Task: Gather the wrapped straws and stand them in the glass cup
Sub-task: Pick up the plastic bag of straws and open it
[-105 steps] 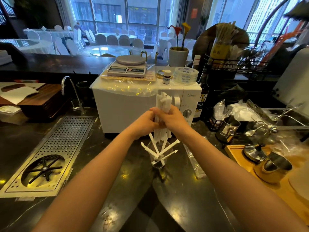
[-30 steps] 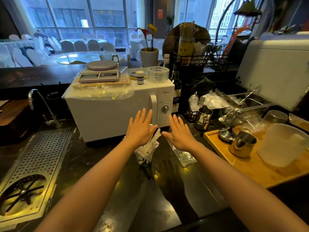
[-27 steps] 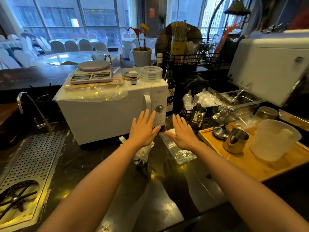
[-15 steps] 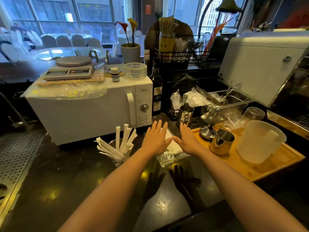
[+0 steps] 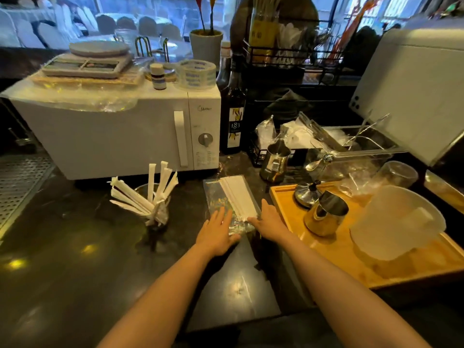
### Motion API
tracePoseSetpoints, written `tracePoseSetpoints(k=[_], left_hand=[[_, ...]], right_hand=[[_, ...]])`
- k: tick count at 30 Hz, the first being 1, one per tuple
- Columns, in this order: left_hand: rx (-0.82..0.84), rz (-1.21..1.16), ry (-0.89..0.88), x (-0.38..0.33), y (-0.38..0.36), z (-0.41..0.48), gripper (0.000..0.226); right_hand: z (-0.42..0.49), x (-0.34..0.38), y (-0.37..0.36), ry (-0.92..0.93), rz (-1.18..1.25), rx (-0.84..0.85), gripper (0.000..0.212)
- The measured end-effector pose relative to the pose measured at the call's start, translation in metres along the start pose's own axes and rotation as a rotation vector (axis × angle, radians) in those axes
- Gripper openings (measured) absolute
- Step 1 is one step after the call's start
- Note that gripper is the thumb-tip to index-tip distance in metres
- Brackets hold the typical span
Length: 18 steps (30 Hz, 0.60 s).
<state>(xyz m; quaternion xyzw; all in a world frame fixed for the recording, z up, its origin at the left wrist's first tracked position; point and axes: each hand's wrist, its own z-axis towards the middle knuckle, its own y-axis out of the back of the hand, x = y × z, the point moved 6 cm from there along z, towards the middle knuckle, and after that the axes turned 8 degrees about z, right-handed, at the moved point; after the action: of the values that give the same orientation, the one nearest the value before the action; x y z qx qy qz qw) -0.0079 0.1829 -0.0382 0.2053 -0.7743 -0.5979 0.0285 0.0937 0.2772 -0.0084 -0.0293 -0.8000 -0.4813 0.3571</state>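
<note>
Both hands are lying open and flat: the left hand and right hand are touching one clear bag of wrapped straws on the worktop. Left of them, one glass cup is holding roughly nine more straws.

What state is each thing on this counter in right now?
Wrapped straws: fanned out in the glass cup.
Plastic bag: flat, more straws inside.
Left hand: open, on the bag.
Right hand: open, at the bag's edge.
Microwave: door shut.
</note>
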Motion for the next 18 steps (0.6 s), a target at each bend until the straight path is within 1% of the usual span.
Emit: tracePoseSetpoints(k=[4, 8, 13, 16, 18], left_hand=[[-0.029, 0.042, 0.013, 0.000, -0.008, -0.002, 0.074], [-0.101, 0.137, -0.041, -0.005, -0.003, -0.003, 0.061], [-0.080, 0.260, -0.060, -0.008, 0.000, -0.001, 0.050], [-0.077, 0.364, -0.097, -0.013, 0.002, -0.002, 0.044], [-0.096, 0.418, -0.131, -0.018, 0.003, -0.004, 0.036]], right_hand=[[0.007, -0.010, -0.004, -0.043, 0.021, -0.048, 0.062], [0.012, -0.014, -0.006, -0.109, 0.086, -0.072, 0.060], [0.012, -0.017, -0.007, -0.168, 0.150, -0.046, 0.051], [0.014, -0.019, -0.005, -0.184, 0.208, -0.040, 0.039], [0.013, -0.019, -0.004, -0.191, 0.250, -0.031, 0.026]])
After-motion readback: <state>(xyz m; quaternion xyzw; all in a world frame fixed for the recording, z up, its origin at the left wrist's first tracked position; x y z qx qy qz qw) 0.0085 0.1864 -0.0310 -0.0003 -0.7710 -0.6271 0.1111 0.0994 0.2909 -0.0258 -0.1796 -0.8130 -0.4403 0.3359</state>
